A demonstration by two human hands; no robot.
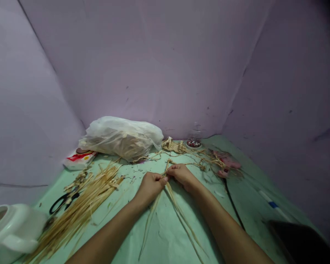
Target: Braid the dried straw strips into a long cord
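At the middle of the green table point(165, 229), straw strands point(172, 195) are pinched by the left hand point(151, 187) and the right hand point(183, 176), close together; presumably light, pliant and liable to split; best gripped where they gather, short of the loose, spreading tails.

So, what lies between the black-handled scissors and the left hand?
In the head view, a bundle of straw-coloured strips, then green surface nearer the left hand.
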